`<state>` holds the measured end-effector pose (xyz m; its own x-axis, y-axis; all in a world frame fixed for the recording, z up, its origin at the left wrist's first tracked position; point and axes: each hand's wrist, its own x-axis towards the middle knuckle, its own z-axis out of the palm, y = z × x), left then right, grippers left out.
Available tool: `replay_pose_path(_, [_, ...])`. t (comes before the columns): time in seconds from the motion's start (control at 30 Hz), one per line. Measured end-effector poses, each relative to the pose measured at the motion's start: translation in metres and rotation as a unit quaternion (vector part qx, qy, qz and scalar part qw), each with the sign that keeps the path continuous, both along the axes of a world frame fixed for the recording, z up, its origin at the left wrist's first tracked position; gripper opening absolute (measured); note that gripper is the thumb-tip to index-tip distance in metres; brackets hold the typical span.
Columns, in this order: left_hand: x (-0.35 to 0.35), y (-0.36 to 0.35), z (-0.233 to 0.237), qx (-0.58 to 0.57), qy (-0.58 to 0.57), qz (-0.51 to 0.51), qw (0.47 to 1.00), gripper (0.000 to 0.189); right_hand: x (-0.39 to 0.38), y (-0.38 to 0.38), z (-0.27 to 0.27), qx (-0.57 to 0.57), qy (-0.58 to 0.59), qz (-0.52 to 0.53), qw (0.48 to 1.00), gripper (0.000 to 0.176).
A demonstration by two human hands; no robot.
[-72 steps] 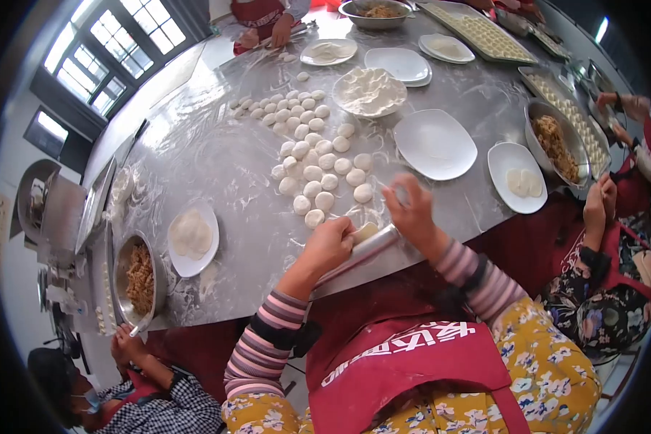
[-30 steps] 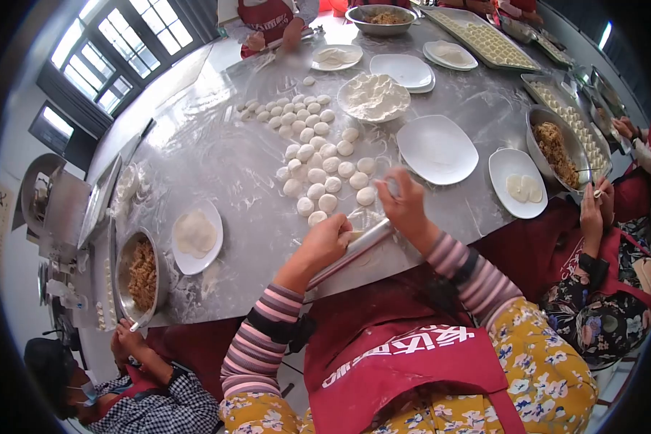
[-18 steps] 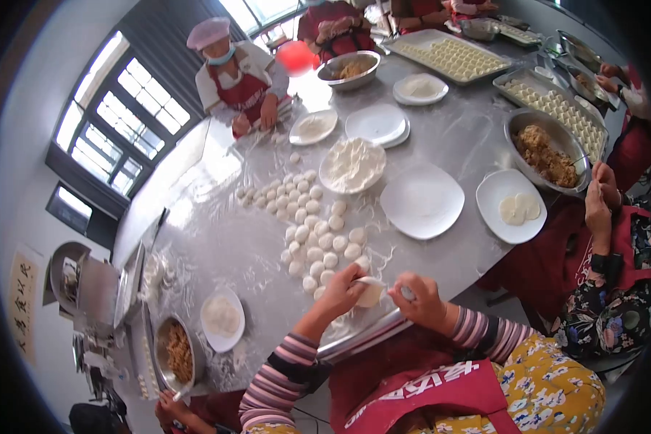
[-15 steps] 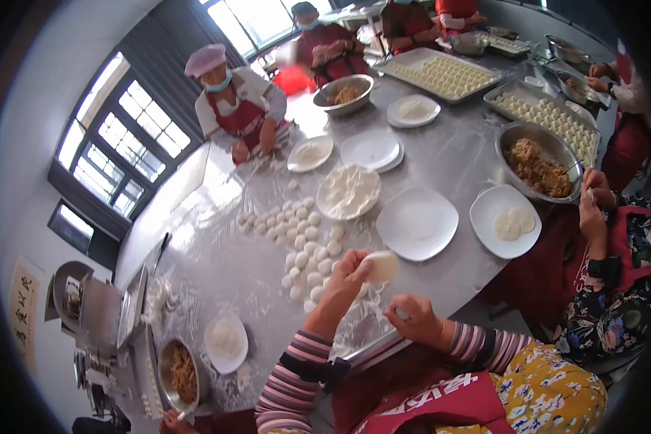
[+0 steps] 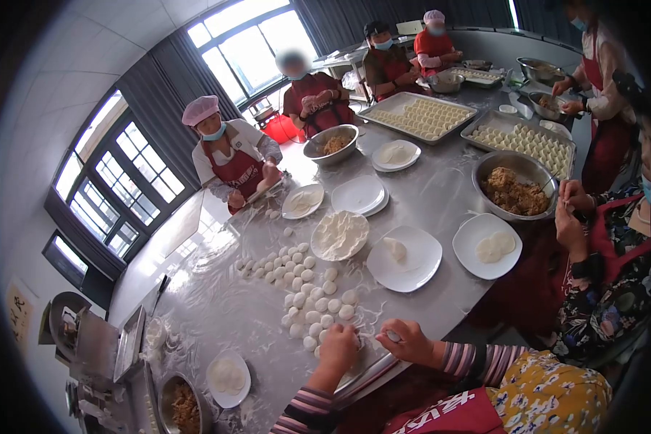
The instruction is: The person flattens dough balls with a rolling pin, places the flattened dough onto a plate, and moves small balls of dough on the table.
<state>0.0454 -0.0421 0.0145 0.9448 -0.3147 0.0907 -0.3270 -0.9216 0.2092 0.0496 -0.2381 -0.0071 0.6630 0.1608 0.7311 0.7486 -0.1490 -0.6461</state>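
Observation:
My left hand (image 5: pixel 338 349) is closed low over the floured table edge, right beside the flattened dough pieces (image 5: pixel 313 318). What its fingers hold, if anything, is hidden. Just to its right, my right hand (image 5: pixel 412 342) is curled into a fist around a rolling pin (image 5: pixel 393 335), of which only a pale rounded end shows. Beyond my hands, a thin dough wrapper (image 5: pixel 396 249) lies partly folded on a square white plate (image 5: pixel 412 271). A dish heaped with flour (image 5: pixel 340 235) stands between that plate and the dough pieces.
To the right are a plate of wrappers (image 5: pixel 496 247) and a steel bowl of filling (image 5: pixel 517 192). Trays of dumplings (image 5: pixel 524 145) sit farther back. Co-workers stand around the table; one person's hands (image 5: pixel 573 210) are close on my right. Another filling bowl (image 5: pixel 184 409) is at lower left.
The wrapper has left my left hand and now lies on the square plate. My left hand has come down to the table beside the dough pieces. The view has tilted up.

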Motion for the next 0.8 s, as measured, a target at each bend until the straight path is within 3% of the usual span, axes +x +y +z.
replay_pose_path(0.07, [-0.005, 0.004, 0.012, 0.01, 0.096, 0.109, 0.989, 0.032, -0.001, 0.001, -0.002, -0.005, 0.008, -0.012, 1.0, 0.027])
replay_pose_path(0.2, [-0.012, 0.022, 0.008, -0.041, 0.151, 0.12, 0.98, 0.038, 0.0, 0.003, -0.001, 0.008, 0.033, 0.002, 0.999, 0.024])
replay_pose_path(0.27, [-0.016, 0.029, -0.001, -0.194, 0.207, 0.152, 0.947, 0.032, 0.004, 0.004, 0.0, 0.008, -0.004, -0.012, 1.0, 0.025])
replay_pose_path(0.37, [-0.019, 0.035, -0.007, -0.274, 0.235, 0.15, 0.92, 0.027, 0.008, 0.004, 0.005, 0.002, -0.013, -0.002, 1.0, 0.026])
replay_pose_path(0.6, [-0.023, 0.034, -0.009, -0.299, 0.236, 0.119, 0.917, 0.021, 0.01, 0.007, -0.001, 0.008, 0.012, 0.019, 1.0, 0.026])
replay_pose_path(0.8, [-0.027, 0.032, -0.004, -0.247, 0.24, 0.114, 0.932, 0.02, 0.028, 0.021, 0.013, -0.034, 0.039, 0.015, 0.999, 0.022])
